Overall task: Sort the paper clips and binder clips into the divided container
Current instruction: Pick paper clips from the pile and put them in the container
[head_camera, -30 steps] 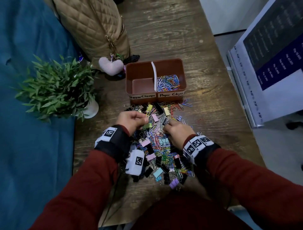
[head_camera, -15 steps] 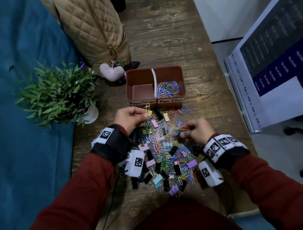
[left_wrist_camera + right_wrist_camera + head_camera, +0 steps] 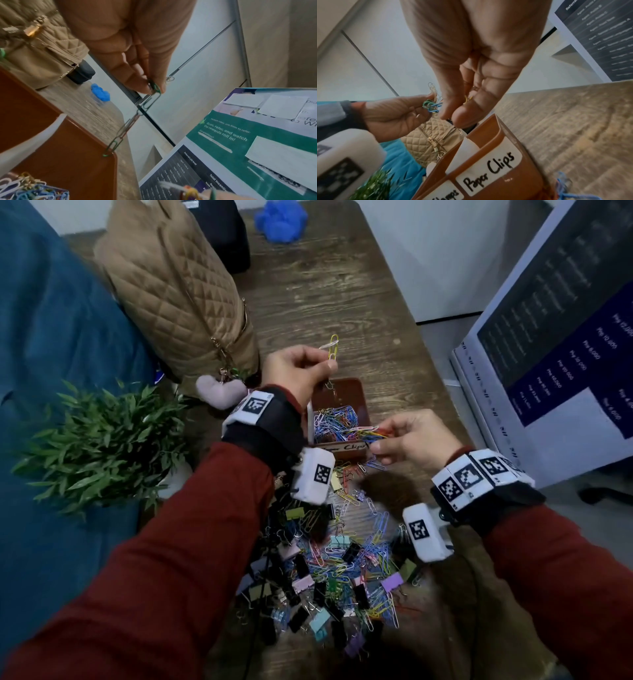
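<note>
The brown divided container (image 3: 357,387) stands beyond a mixed pile of paper clips and binder clips (image 3: 337,563). Its right compartment, labelled "Paper Clips" (image 3: 488,171), holds coloured paper clips (image 3: 334,419). My left hand (image 3: 325,365) is raised over the container and pinches a linked chain of paper clips (image 3: 123,129); a yellow clip (image 3: 333,347) sticks up above the fingers. My right hand (image 3: 375,440) pinches a bunch of paper clips (image 3: 371,434) over the right compartment's front edge. My arm hides the left compartment in the head view.
A potted plant (image 3: 102,446) stands to the left and a quilted tan bag (image 3: 178,285) with a pink heart charm (image 3: 219,393) at the back left. A printed board (image 3: 548,354) leans on the right. A blue object (image 3: 281,217) lies at the table's far end.
Both hands have lifted off the pile and moved forward over the container. The left hand rose with a chain of clips; the right carried its bunch to the paper-clip compartment.
</note>
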A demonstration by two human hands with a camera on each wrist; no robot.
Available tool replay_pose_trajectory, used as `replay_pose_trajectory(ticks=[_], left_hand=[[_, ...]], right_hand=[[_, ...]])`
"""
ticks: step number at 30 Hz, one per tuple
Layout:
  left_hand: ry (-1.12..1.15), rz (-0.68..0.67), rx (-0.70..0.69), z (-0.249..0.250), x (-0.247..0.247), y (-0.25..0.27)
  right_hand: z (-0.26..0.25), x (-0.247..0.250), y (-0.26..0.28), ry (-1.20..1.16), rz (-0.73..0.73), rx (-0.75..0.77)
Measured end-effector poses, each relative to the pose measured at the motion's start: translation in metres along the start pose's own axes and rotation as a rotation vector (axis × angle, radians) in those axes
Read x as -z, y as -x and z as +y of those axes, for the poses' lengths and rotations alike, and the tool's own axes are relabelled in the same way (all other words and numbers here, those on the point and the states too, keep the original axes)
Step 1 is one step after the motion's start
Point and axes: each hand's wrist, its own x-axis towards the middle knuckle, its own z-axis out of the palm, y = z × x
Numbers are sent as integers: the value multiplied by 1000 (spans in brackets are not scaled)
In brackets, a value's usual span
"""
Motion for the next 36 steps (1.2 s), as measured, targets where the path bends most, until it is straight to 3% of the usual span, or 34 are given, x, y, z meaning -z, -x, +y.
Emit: replay_pose_trajectory(ticks=[7,12,18,20,23,27,32,36], left_hand=[[-491,-55,-7,-38,5,-1],[-564,-96,29,-56,18,35],[-784,-299,79,-87,24,84],[-846,-403,123,-101,21,96],[-945,-532,166,-116,16,116],[-1011,-623,94,-130,8,143],[-1085,-641,5,-140,2,148],[-1067,-592,-44,-140,6,147]], right_hand=[[-14,-15,-33,213,158,29],[-13,-28,-55,307,209,100],[7,-15,-12,534,194,266],[30,-5,9,673,162,232],[69,6,40,819,-11,105],[108,-3,77,923,-185,127],[122,-33,84,884,-89,198],[120,-51,75,931,-162,234]])
